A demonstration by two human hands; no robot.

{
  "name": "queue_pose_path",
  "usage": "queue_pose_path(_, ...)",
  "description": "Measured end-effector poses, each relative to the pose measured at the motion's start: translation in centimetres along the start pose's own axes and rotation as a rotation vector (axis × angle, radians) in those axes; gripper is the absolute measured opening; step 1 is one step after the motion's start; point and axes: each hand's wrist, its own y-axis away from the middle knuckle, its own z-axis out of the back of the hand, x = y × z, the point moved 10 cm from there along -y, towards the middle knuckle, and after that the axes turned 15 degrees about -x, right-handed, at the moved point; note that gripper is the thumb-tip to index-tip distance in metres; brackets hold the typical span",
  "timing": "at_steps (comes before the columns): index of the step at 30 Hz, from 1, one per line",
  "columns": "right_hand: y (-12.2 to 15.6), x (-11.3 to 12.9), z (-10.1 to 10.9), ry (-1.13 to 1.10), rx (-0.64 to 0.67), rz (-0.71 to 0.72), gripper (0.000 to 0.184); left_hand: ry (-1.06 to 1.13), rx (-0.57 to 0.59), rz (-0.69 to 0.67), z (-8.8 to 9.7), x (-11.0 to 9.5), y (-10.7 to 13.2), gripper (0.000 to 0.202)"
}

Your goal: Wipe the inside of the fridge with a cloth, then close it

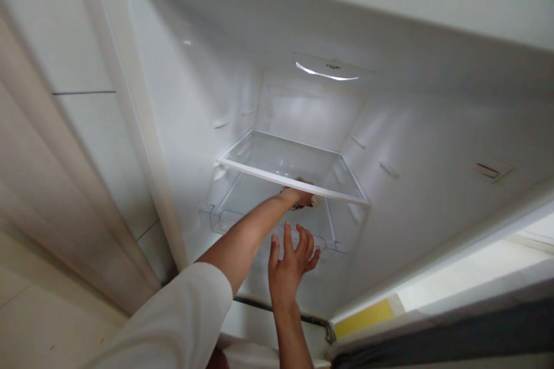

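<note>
My left hand [304, 197] reaches in beneath the glass shelf [277, 153], over the clear drawer [242, 216] of an open refrigerator. It is closed around a crumpled, dark-and-white patterned cloth [296, 206], only bits of which show around the hand. The shelf's white front edge partly covers that hand, and its fingers are hard to make out. In front of the drawer, my right hand [292, 262] is raised with its fingers apart and curved, holding nothing.
White refrigerator walls [433, 127] with small shelf supports surround both arms. A lamp cover [332, 69] sits above the shelf. At left is a pale cabinet side [64, 167]; at lower right lie a yellow panel [366, 319] and a dark grey surface [454, 334].
</note>
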Motion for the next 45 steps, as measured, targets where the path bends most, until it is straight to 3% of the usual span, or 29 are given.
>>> queue_pose_path(6,-0.3,0.2,0.4,0.011,-0.013,-0.046,0.034,0.025,0.174,-0.204,0.6,-3.5,5.1,0.03)
queue_pose_path(11,-0.4,0.0,0.4,-0.03,0.0,-0.104,0.033,0.067,0.245,-0.202,2.1,-3.4,10.0,0.032)
queue_pose_path(17,-0.3,0.0,0.7,-0.026,0.026,-0.093,0.033,0.04,0.284,-0.102,4.2,-0.3,12.1,0.037)
queue_pose_path(23,0.0,-0.1,0.2,-0.042,0.078,-0.139,0.035,-0.183,0.263,0.174,6.5,8.1,15.1,0.05)
queue_pose_path(26,0.1,0.0,-0.1,-0.051,0.1,-0.167,0.037,-0.266,0.188,0.288,7.6,11.0,16.2,0.054)
queue_pose_path(32,0.5,-0.2,-0.1,-0.14,0.103,-0.096,0.045,-0.288,0.152,0.376,7.0,11.9,15.3,0.055)
queue_pose_path(36,1.6,-1.7,3.0,-0.288,-0.025,-0.051,0.045,-0.287,0.1,0.412,7.2,12.6,14.9,0.053)
queue_pose_path(38,2.9,-2.8,4.8,-0.359,-0.098,-0.072,0.04,-0.29,0.068,0.425,7.4,13.0,15.0,0.054)
queue_pose_path(40,5.0,-3.7,5.4,-0.418,-0.091,-0.096,0.036,-0.293,0.036,0.431,7.5,13.2,15.2,0.055)
queue_pose_path(45,11.3,-5.0,3.2,-0.451,0.082,-0.11,0.035,-0.306,-0.073,0.401,8.9,12.5,15.4,0.044)
